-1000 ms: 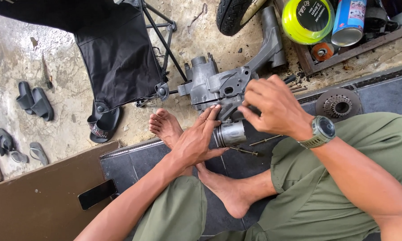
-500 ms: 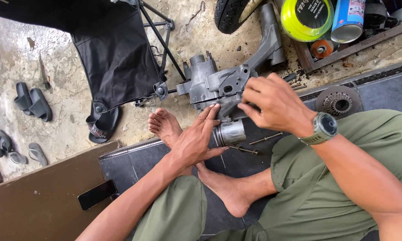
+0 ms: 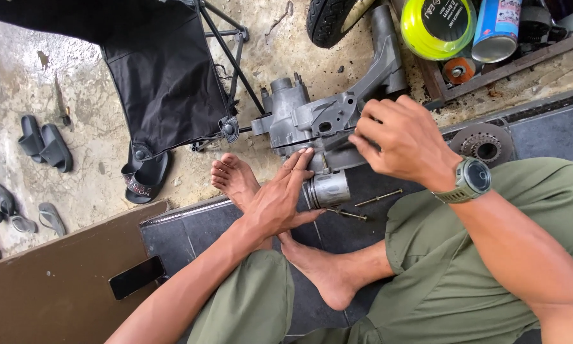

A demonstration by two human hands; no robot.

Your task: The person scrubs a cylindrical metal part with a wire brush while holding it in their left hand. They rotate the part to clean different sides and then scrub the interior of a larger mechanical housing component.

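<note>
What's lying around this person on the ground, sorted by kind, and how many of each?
Loose sandals: 5
Long bolts: 2
Engine casing: 1
Folding chair: 1
Toothed wheel: 1
Tyre: 1
Spray can: 1
Yellow tub: 1
Total: 13

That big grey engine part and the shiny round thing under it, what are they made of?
The engine casing looks like cast metal, probably aluminium: dull grey, rough, with moulded ribs. The cylinder piece below it looks like smoother machined metal, with a bright sheen. The left hand touches both; the right hand rests on the casing.
</note>
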